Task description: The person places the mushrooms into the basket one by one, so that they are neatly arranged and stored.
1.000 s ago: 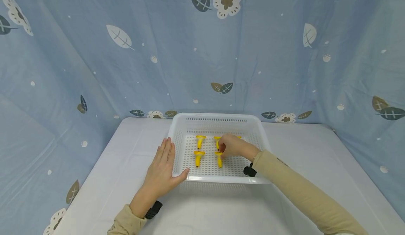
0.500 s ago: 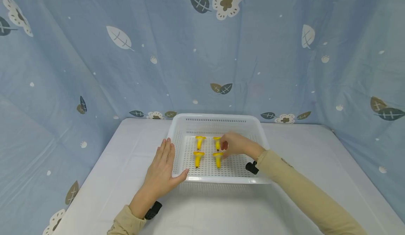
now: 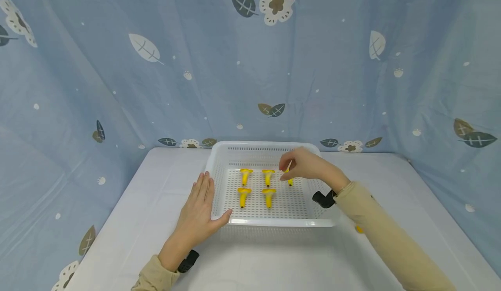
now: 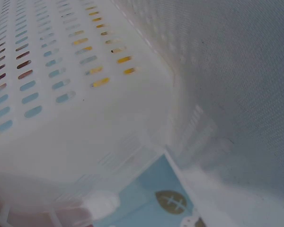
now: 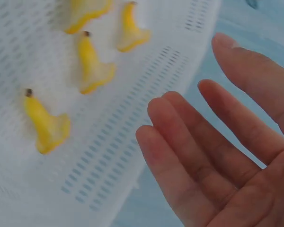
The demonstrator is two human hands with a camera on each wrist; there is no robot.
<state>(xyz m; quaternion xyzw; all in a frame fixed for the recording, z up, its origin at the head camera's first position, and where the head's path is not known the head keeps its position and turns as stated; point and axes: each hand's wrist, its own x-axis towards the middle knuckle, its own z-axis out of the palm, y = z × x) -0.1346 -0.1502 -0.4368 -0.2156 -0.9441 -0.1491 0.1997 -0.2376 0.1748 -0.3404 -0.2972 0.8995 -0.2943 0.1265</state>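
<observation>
A white slotted plastic basket (image 3: 274, 223) holds several yellow, trumpet-shaped mushrooms (image 3: 243, 198) with dark stem tips, set in two rows. My left hand (image 3: 197, 216) lies with straight fingers along the basket's left rim, thumb over the front corner. In the left wrist view only the basket wall (image 4: 80, 123) shows, with yellow behind its slots. Above the back right of the basket is my right hand (image 3: 307, 165), overlapping the rear right mushroom (image 3: 290, 182). The right wrist view shows this hand's fingers (image 5: 173, 163) spread and holding nothing, apart from the mushrooms (image 5: 45, 122).
Another small yellow thing (image 3: 359, 229) lies right of the basket, mostly hidden by the right sleeve (image 3: 385, 234). The basket stands on a white-covered table (image 3: 274, 265). A blue patterned curtain (image 3: 219, 65) hangs behind and at both sides.
My right hand has let go of the front-row mushroom and moved up and to the right, uncovering it. A yellow thing beside the sleeve has come into view. The left hand stays put.
</observation>
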